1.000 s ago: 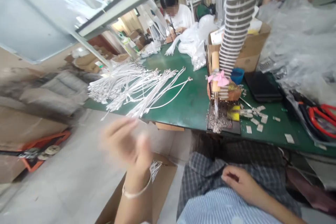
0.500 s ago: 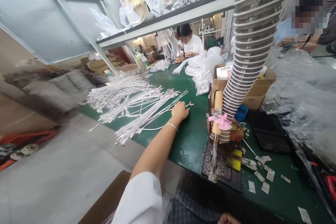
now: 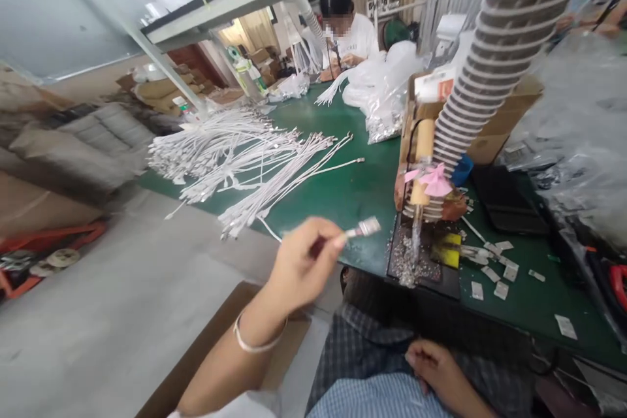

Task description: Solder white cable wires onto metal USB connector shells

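My left hand [image 3: 306, 261] is closed in a pinch on a white cable [image 3: 272, 231], close to its connector [image 3: 369, 227], which points right above the table's front edge. The cable's other part trails left towards a loose bundle of white cables [image 3: 284, 176] on the green table [image 3: 318, 199]. Low in the view my right hand [image 3: 434, 362] lies near my lap, its fingers curled together with nothing visible in them. A soldering iron [image 3: 422, 173] with a wooden handle and a pink ribbon stands tip down over a dark, solder-littered plate [image 3: 401, 255].
A large pile of cables [image 3: 206, 144] covers the table's left. A ribbed hose [image 3: 504, 46] comes down beside a cardboard box [image 3: 509, 117]. Small metal pieces [image 3: 490, 273] lie scattered at right, near a black tray [image 3: 509, 199]. A co-worker [image 3: 360, 36] sits across the table.
My left hand has drawn back towards me from the bundle's far end, bringing a cable's connector end with it. More of my right hand shows now. The view has tilted down.
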`<state>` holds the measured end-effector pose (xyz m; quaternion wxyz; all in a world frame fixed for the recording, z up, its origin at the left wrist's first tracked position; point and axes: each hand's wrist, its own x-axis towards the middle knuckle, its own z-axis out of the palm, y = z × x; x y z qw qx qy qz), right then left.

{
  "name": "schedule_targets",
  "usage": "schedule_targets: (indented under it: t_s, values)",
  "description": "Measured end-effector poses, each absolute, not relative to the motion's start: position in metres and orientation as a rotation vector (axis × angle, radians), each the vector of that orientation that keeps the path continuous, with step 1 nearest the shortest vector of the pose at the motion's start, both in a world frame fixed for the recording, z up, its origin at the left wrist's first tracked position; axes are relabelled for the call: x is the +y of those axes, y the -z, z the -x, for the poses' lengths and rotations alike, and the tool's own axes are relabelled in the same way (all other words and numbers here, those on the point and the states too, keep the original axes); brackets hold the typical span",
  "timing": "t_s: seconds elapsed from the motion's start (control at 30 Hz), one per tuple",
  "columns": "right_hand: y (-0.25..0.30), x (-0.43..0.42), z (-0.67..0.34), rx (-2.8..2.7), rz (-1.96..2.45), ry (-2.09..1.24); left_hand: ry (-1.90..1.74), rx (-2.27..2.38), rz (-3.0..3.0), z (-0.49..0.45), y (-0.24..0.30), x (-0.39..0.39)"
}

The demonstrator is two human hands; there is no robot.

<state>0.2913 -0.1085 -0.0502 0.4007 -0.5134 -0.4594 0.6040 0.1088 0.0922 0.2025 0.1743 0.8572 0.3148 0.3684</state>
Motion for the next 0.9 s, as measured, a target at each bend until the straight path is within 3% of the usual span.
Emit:
schedule_targets:
  t_s: [0.23, 0.37, 0.9]
  values:
    - [-0.059, -0.12, -0.307, -1.143, 1.322, -1.368, -0.894, 0.53, -2.456, -0.093, -0.16, 0.012]
    - [-0.103, -0.119, -0.318, -1.213, 1.126, -0.989, -0.831, 0.518, -2.38, -0.105, -0.134, 0.009]
    - [-0.115, -0.077, -0.313, -1.531, 1.38, -0.172, -0.832, 0.591, -2.298, -0.126, -0.118, 0.02]
